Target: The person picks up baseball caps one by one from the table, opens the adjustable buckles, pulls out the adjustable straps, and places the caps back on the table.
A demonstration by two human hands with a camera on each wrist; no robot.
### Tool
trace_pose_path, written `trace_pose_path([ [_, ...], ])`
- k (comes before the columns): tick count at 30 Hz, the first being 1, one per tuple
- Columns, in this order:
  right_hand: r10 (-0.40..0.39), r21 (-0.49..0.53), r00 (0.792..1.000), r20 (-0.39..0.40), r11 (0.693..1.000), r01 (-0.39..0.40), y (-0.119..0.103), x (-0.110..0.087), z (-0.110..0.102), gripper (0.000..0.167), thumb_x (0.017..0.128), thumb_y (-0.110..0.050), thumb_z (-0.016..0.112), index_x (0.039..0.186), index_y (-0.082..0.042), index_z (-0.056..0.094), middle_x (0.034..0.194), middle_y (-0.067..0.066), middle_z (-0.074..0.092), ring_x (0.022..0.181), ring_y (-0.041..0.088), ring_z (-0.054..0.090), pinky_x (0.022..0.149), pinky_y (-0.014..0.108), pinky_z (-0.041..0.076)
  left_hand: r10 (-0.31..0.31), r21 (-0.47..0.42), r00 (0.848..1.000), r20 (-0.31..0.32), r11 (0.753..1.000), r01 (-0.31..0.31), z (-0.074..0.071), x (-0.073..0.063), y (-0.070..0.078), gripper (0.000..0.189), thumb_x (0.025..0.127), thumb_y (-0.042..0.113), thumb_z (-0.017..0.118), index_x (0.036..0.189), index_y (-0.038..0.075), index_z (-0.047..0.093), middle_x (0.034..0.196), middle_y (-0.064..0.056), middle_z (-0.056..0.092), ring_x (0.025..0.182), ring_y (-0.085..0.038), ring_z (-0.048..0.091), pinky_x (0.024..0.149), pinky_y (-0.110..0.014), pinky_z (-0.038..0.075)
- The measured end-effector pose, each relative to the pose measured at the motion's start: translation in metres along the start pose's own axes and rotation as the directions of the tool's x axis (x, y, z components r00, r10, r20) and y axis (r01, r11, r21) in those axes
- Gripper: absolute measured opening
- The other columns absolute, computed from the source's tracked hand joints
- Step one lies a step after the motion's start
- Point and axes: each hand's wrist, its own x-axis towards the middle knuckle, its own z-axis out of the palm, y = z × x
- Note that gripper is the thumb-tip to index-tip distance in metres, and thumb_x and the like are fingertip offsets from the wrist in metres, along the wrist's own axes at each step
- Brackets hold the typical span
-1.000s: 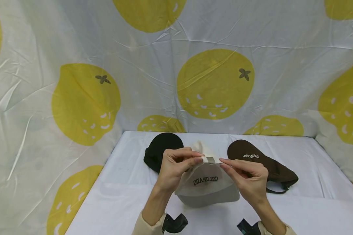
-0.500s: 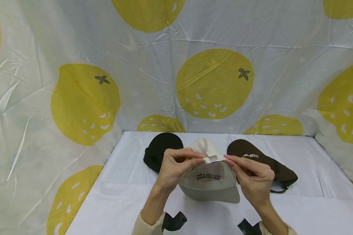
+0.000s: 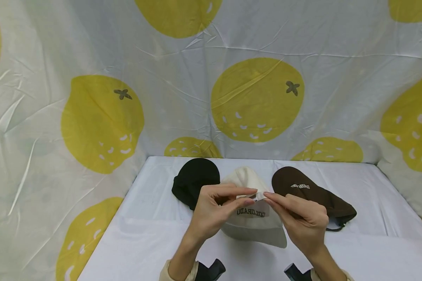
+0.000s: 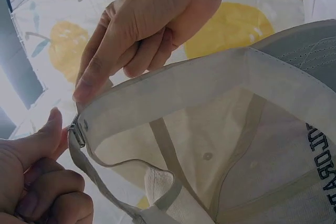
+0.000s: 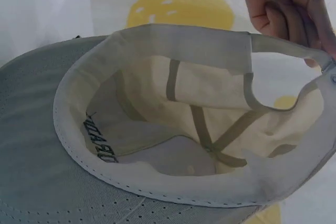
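A cream baseball cap (image 3: 247, 177) with dark COLORADO lettering and a grey-looking brim hangs between my two hands, its inside facing the wrist cameras. My left hand (image 3: 212, 208) pinches the back strap (image 4: 100, 182) between thumb and forefinger, beside a small metal buckle (image 4: 79, 132). From the other side, my right hand (image 3: 302, 214) pinches the cap's back edge close to the buckle. The fingertips of both hands nearly meet there. In the head view the fingers partly hide the buckle. The right wrist view shows the cap's inner band (image 5: 199, 40) and the strap opening.
Behind the left hand lies a black cap (image 3: 197, 179) on the white-covered table (image 3: 147, 242). A brown cap (image 3: 313, 193) with white lettering and a dark strap lies at right, partly behind the right hand. A lemon-print curtain (image 3: 176, 97) surrounds the table.
The left hand has moved right and slightly down, and the hands are closer together at the buckle. The buckle has tilted and is more covered. The cap has shifted a little right.
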Motion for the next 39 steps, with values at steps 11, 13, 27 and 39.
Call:
trace_pose_path([
  [11, -0.185, -0.077, 0.980, 0.073, 0.979, 0.190, -0.003, 0.008, 0.008, 0.019, 0.091, 0.003, 0.075, 0.077, 0.015, 0.076, 0.045, -0.002, 0.041, 0.053, 0.002, 0.011, 0.056, 0.009, 0.007, -0.094, -0.027, 0.993, 0.074, 0.995, 0.096, -0.001, -0.001, 0.001, 0.018, 0.091, -0.001, 0.076, 0.105, -0.012, 0.077, 0.093, -0.029, 0.075, 0.080, -0.001, 0.066, 0.063, -0.019, 0.052],
  [13, -0.182, -0.061, 0.981, 0.072, 0.981, 0.186, -0.004, 0.008, 0.008, 0.018, 0.090, 0.004, 0.076, 0.076, 0.015, 0.075, 0.046, -0.001, 0.044, 0.052, 0.002, 0.011, 0.056, 0.009, 0.008, -0.097, -0.039, 0.992, 0.075, 0.994, 0.101, 0.000, -0.001, 0.000, 0.017, 0.090, -0.001, 0.076, 0.103, -0.012, 0.077, 0.089, -0.030, 0.074, 0.073, 0.000, 0.060, 0.059, -0.017, 0.048],
  [27, -0.104, 0.030, 0.993, 0.059, 0.994, 0.102, -0.004, 0.004, 0.008, 0.012, 0.086, 0.006, 0.079, 0.078, 0.014, 0.076, 0.046, -0.003, 0.039, 0.051, 0.001, 0.015, 0.052, 0.008, 0.010, -0.153, -0.129, 0.987, 0.047, 0.979, 0.158, 0.001, -0.001, 0.000, 0.016, 0.089, -0.002, 0.078, 0.096, -0.016, 0.075, 0.081, -0.039, 0.068, 0.067, 0.000, 0.061, 0.058, -0.014, 0.046],
  [39, -0.105, 0.037, 0.992, 0.076, 0.994, 0.102, -0.005, 0.003, 0.012, 0.011, 0.086, 0.005, 0.080, 0.080, 0.013, 0.077, 0.046, -0.001, 0.045, 0.048, 0.000, 0.020, 0.051, 0.008, 0.012, -0.172, -0.220, 0.977, 0.126, 0.956, 0.197, -0.002, -0.002, 0.000, 0.021, 0.092, -0.003, 0.073, 0.102, -0.021, 0.071, 0.088, -0.044, 0.065, 0.076, -0.004, 0.070, 0.068, -0.016, 0.055],
])
